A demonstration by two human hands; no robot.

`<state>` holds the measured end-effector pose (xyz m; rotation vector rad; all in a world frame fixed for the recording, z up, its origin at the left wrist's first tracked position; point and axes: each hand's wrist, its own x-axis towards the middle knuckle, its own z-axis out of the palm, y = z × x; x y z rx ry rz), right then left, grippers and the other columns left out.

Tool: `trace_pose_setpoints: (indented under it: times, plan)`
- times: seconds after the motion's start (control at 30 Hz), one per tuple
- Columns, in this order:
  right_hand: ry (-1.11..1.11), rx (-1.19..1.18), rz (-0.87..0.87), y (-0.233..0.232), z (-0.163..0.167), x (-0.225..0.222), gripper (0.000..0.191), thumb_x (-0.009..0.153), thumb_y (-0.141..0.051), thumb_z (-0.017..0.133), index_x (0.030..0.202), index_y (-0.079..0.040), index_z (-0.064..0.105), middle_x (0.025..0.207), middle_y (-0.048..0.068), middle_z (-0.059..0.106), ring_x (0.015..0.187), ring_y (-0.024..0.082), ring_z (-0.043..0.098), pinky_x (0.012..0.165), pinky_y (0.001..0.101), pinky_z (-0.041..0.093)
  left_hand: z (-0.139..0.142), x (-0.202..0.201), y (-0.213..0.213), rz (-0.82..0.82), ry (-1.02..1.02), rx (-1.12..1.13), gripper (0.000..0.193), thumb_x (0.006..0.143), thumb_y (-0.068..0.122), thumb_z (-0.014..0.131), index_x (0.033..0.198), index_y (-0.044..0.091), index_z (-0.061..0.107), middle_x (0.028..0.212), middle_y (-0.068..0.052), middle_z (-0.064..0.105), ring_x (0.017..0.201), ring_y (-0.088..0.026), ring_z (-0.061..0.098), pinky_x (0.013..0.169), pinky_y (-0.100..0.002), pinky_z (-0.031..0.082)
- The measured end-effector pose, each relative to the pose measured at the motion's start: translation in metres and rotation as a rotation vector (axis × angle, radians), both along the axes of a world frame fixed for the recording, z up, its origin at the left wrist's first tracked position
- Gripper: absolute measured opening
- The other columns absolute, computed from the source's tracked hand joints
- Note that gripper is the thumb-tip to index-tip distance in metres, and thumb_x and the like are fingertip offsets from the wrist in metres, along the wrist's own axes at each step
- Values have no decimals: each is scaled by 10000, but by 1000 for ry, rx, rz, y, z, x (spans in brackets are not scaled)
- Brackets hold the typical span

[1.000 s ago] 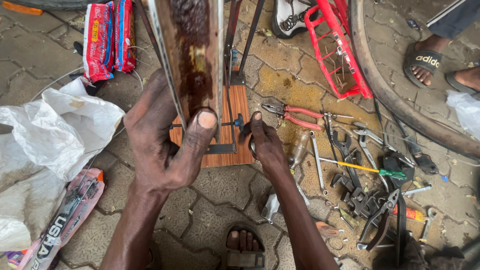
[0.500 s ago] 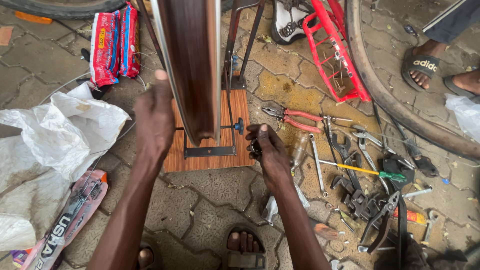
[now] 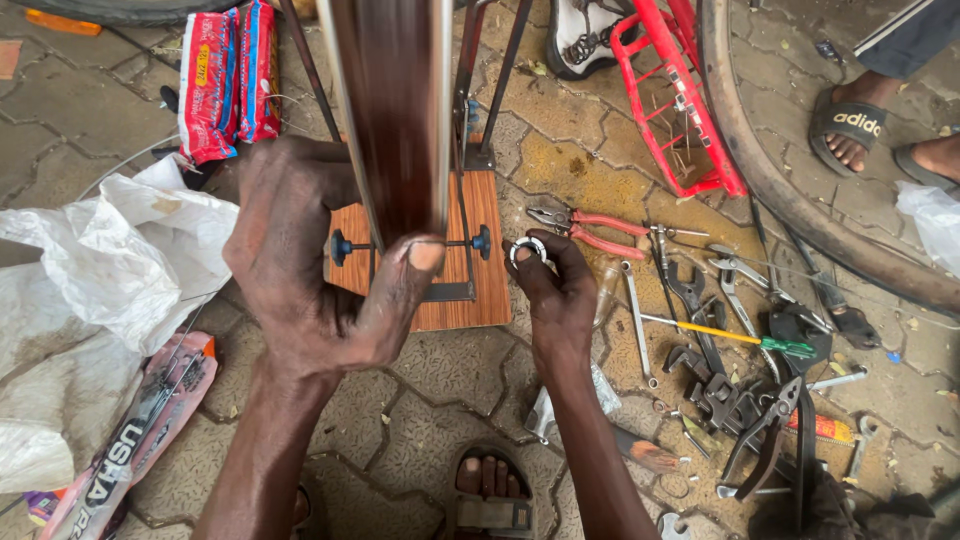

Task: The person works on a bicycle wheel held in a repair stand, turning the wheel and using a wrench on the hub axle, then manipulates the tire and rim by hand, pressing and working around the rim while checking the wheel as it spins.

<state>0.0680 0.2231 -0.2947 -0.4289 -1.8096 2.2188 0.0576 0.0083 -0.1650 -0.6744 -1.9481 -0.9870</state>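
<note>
A bicycle wheel rim (image 3: 395,110) stands upright in a truing stand (image 3: 465,200) on a wooden base board (image 3: 470,300) laid on the paved ground. The left hand (image 3: 310,270) wraps around the near edge of the rim, its thumb pressed flat against the rim's lower end, fingers curled on the far left side. Just right of the rim, the right hand (image 3: 555,290) pinches a small round metal tool (image 3: 528,250) between fingertips, closed on it, level with the stand's black adjusting knob (image 3: 482,241).

Further right of the rim, hand tools lie scattered on the paving: red-handled pliers (image 3: 590,225), several spanners (image 3: 690,290) and a screwdriver with a yellow shaft and green handle (image 3: 730,335). Beyond them a bicycle tyre (image 3: 790,200) curves across the ground, with a red wire carrier (image 3: 670,100) just inside it. Another person's sandalled foot (image 3: 850,125) rests on the far side of the tyre.

Left of the rim lie crumpled white plastic bags (image 3: 90,270) and two red packets (image 3: 225,80). Below the board, the person's own sandalled toes (image 3: 490,480) show.
</note>
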Motion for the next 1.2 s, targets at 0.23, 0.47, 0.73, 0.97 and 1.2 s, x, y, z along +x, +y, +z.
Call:
trace_pose_setpoints:
  times: [0.23,0.47,0.73,0.97,1.2]
  plan:
    - [336,526,-65,-9,20,21,180,1005,-44,690,1180,-26,652,998,88,728,817,116,705,676,262,595,0,4,-1,38,-45,-16,308,1006,319,759,923,54,627,832,-87,571,808,-214,521,794,-379,390]
    - [525,907,123,-27,10,32,174,946,22,695,1115,-16,683,946,112,714,622,91,628,457,211,492,-5,0,-3,43,-10,-37,266,1000,308,703,961,46,673,870,-96,601,795,-204,522,793,-386,387]
    - [596,872,-6,-31,22,34,179,981,17,683,1154,-20,653,993,119,677,798,143,680,607,264,576,11,7,-3,25,-38,-42,241,1006,230,740,944,21,636,878,-108,623,829,-240,562,828,-378,399]
    - [438,805,-19,-32,36,39,146,981,-10,695,1123,-40,675,960,78,697,749,105,670,590,277,553,-6,8,-8,18,-28,-15,207,974,180,758,977,5,648,931,-120,635,848,-252,589,833,-374,422]
    - [116,218,-60,-25,22,43,200,978,-98,677,1169,-39,668,901,50,690,695,104,613,590,258,534,60,-42,-1,-294,126,163,395,992,229,612,1304,-5,554,1172,-90,635,992,-262,639,963,-301,523]
